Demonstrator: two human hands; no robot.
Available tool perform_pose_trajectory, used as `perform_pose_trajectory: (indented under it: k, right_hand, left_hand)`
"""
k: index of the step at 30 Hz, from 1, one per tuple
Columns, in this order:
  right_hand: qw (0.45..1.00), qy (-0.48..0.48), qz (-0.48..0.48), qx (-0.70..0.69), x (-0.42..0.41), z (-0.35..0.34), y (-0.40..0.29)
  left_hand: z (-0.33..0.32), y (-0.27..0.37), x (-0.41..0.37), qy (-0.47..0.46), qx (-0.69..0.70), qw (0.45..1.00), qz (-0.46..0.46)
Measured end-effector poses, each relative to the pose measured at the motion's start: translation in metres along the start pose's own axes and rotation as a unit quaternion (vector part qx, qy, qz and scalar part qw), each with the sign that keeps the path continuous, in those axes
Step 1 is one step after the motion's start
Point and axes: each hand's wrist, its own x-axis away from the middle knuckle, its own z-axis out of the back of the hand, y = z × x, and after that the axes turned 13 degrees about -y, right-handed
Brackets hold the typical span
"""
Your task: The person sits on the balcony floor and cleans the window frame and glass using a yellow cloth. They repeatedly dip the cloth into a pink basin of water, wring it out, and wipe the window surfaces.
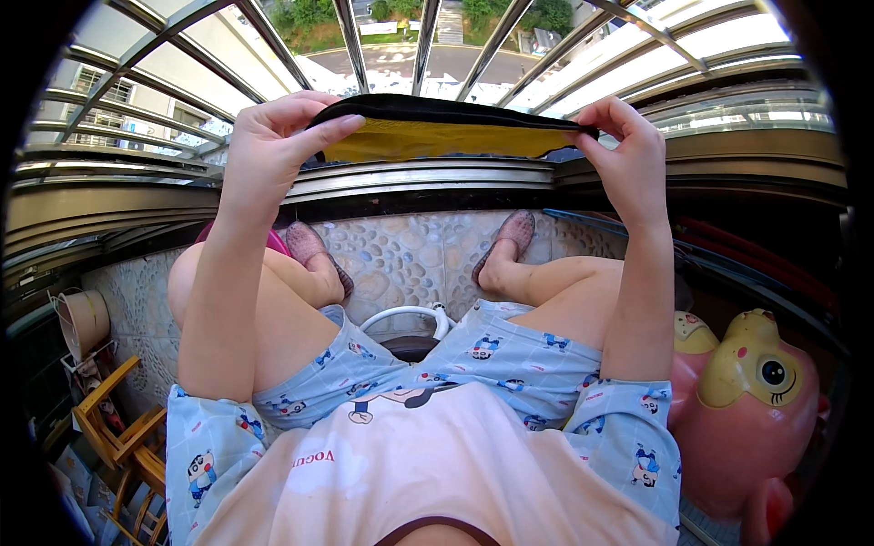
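A yellow cloth with a wide black border (444, 140) is stretched between my two hands, in front of the metal window bars. My left hand (276, 140) pinches its left end, thumb on the near side and fingers behind the black edge. At the other end, my right hand (618, 140) grips the corner between thumb and fingers. The black edge runs along the top and bows slightly upward at the left. The yellow face hangs below it, seen at a shallow angle. What lies behind the cloth is hidden.
Metal bars (425, 48) rise beyond a sliding-window track (423, 176). Below is a pebble-patterned floor (403, 249). A pink basin (276, 240) is by my left leg, wooden chairs (113, 423) at the left, and a pink animal-shaped ride-on toy (744, 423) at the right.
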Motion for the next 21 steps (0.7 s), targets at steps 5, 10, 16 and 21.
perform_pose_trajectory:
  k: [5, 10, 16, 21]
  right_hand:
    - [0.995, -0.049, -0.022, -0.081, 0.001, 0.000, 0.000]
    - [0.976, -0.145, -0.110, -0.122, 0.005, 0.007, 0.014]
    - [0.963, -0.169, -0.083, -0.191, 0.003, 0.013, 0.009]
    - [0.926, -0.213, -0.071, -0.302, 0.007, 0.018, 0.006]
  left_hand:
    - [0.002, 0.002, 0.003, -0.007, -0.011, 0.999, 0.042]
    - [0.002, 0.001, 0.002, 0.007, 0.014, 0.999, 0.042]
    - [0.002, 0.007, 0.002, 0.044, 0.031, 0.996, 0.066]
    - [0.005, 0.001, 0.001, 0.051, 0.070, 0.990, 0.111]
